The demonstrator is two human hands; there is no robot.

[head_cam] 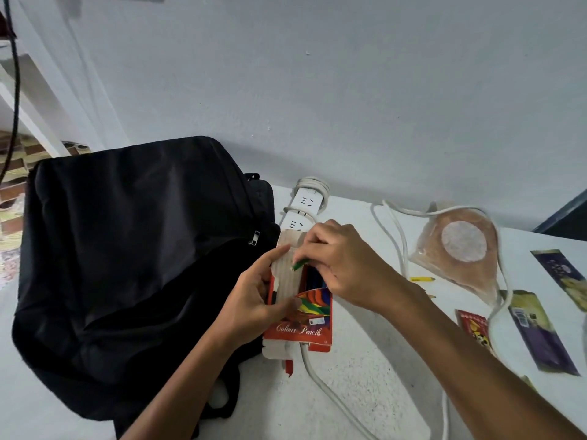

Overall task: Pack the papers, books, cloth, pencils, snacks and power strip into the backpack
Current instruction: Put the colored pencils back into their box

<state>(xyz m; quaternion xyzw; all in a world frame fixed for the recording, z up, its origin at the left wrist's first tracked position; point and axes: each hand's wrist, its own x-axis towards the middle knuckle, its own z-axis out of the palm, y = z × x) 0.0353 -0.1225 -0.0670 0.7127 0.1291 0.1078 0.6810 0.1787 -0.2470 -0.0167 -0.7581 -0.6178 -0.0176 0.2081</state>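
table: we count one white speckled table [365,385], bearing everything below.
hands: two, close together over the pencil box.
left hand: our left hand [254,300] grips the one pencil box [301,325] by its left side, thumb across the printed front, holding it up just beside the backpack; the box's top flap is folded back.
right hand: our right hand [343,268] pinches one green pencil [298,265] at the box's open top, its tip pointing left.
loose pencils: two lie on the table right of our right wrist, one yellow pencil [422,279] and a second pencil [432,296] of which only a tip shows.
snacks: we count three flat wrapped packets at the right, a red packet [475,328], a purple packet [540,338] and a dark purple packet [562,274] near the edge, plus one clear bag [460,249] with a pale round disc inside.
backpack: one black backpack [127,249] lies at the left, its zip pull facing the box.
power strip: one white power strip [305,204] sits behind the hands by the wall, cord partly wound round it, and the cord [320,379] runs on across the table toward us.
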